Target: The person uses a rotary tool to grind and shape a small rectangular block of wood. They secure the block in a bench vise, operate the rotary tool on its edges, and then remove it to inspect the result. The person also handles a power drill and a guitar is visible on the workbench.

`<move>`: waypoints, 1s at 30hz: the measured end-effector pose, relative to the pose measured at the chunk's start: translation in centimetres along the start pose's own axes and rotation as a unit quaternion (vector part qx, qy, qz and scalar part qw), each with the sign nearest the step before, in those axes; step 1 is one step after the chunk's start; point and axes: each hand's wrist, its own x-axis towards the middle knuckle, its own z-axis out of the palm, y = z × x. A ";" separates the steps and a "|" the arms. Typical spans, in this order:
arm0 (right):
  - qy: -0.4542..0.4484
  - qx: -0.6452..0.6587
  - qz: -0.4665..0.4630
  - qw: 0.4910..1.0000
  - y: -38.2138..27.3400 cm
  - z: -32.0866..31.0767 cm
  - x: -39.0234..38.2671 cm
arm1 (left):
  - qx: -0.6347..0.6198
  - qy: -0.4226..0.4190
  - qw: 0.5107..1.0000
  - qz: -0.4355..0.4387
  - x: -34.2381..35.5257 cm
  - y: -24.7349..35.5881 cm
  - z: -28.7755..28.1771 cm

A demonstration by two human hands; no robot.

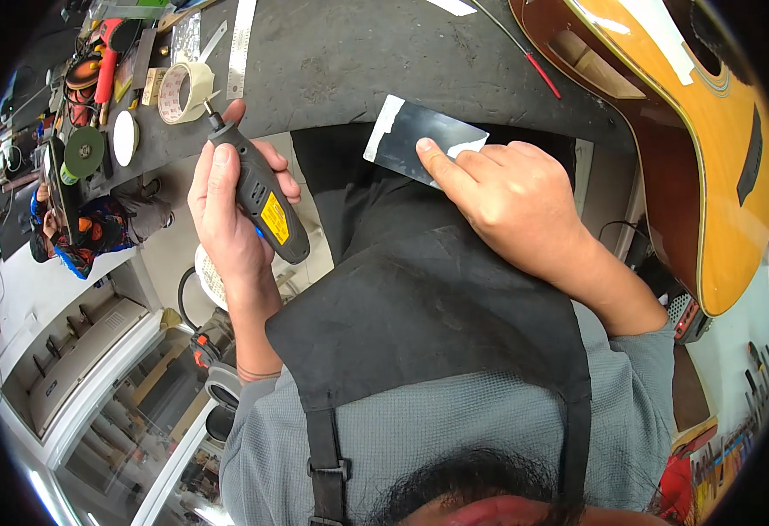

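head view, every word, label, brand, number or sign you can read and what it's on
Yellow label on the black rotary tool in the left hand: too small to read.
Tape roll: marks inside its ring, too blurred.
Steel ruler: markings too fine to read.

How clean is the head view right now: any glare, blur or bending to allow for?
All in the head view: rotary tool and dark plate look fairly crisp; a white highlight glares on the guitar; a strip light burns out at lower left; the edge of the bench bows with fisheye distortion, and the corners go black.
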 end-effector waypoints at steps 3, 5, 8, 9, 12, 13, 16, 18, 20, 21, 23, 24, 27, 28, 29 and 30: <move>-0.035 0.006 0.014 0.999 -0.1 -0.7 0.3 | -0.009 -0.005 1.000 0.000 0.0 0.0 -0.1; -0.010 0.075 0.049 0.996 0.3 -1.4 0.9 | -0.020 -0.012 1.000 0.007 0.2 0.0 -0.1; -0.027 0.382 0.220 0.897 1.0 -1.6 1.5 | -0.045 -0.037 0.998 0.010 0.4 0.3 0.8; -0.026 0.469 0.252 0.846 1.2 -0.9 1.3 | -0.055 -0.049 0.997 0.009 0.5 0.4 1.4; -0.029 0.655 0.350 0.669 1.9 0.1 0.5 | -0.064 -0.091 0.994 -0.019 0.6 0.5 3.2; -0.053 0.682 0.379 0.623 2.0 -0.2 0.3 | -0.066 -0.108 0.991 -0.035 0.6 0.4 3.6; -0.021 0.714 0.408 0.568 1.4 0.5 -0.8 | -0.049 -0.155 0.984 -0.073 0.7 0.0 4.7; -0.014 0.707 0.424 0.566 1.3 1.2 -1.4 | -0.017 -0.175 0.979 -0.102 0.5 -0.3 5.5; -0.014 0.682 0.448 0.578 1.1 1.7 -1.9 | -0.008 -0.185 0.976 -0.118 0.3 -1.0 5.8; 0.001 0.687 0.453 0.569 1.0 1.9 -2.1 | 0.000 -0.191 0.974 -0.122 0.2 -1.3 6.0; 0.028 0.697 0.460 0.549 0.9 2.2 -2.3 | 0.032 -0.190 0.973 -0.129 -0.2 -1.9 6.1; 0.038 0.694 0.462 0.550 0.7 2.3 -2.2 | 0.048 -0.188 0.972 -0.132 -0.4 -2.0 6.1; 0.058 0.695 0.462 0.547 0.6 2.6 -2.0 | 0.137 -0.192 0.966 -0.107 -0.7 -1.7 6.6; 0.058 0.702 0.459 0.542 0.7 2.9 -2.1 | 0.144 -0.185 0.967 -0.100 -0.8 -1.8 6.8; 0.059 0.708 0.455 0.537 0.8 3.1 -2.1 | 0.160 -0.182 0.967 -0.079 -0.8 -1.9 6.8; 0.053 0.705 0.454 0.542 0.8 3.0 -2.0 | 0.175 -0.179 0.966 -0.059 -0.7 -2.2 6.8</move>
